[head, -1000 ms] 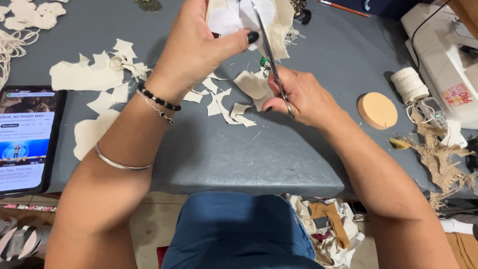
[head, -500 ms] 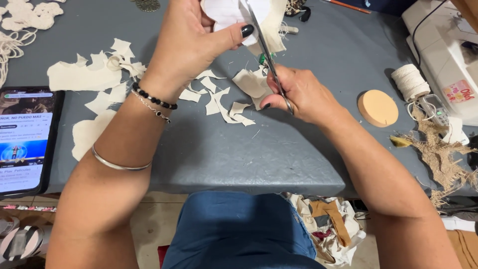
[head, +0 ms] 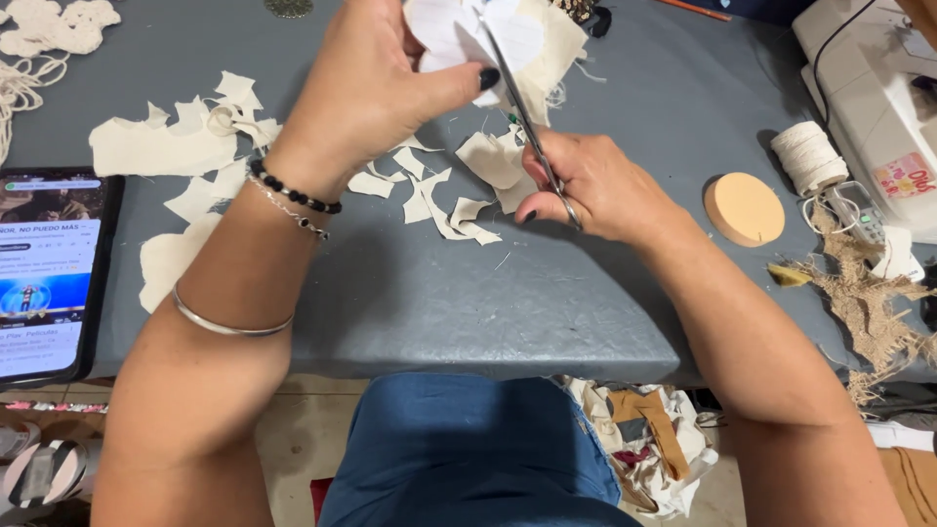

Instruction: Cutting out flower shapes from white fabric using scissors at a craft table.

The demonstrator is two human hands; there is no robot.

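Note:
My left hand [head: 376, 83] holds a piece of cream fabric with a white paper shape [head: 527, 39] up over the grey table [head: 410, 293], thumb pressed on its lower edge. My right hand [head: 586, 185] grips the handles of metal scissors [head: 522, 112], whose blades point up and away into the fabric. Cream fabric offcuts [head: 439, 200] lie on the table just below and between both hands.
A tablet [head: 49, 273] with a lit screen lies at the left edge. Larger cream scraps [head: 161, 146] sit at the left. A round tan disc [head: 744, 208], a twine spool [head: 805, 156], burlap shreds [head: 869, 303] and a white sewing machine [head: 878, 88] are on the right.
Both hands and the fabric have shifted slightly left and toward me; the scissors stay in the fabric, their blades working along its edge.

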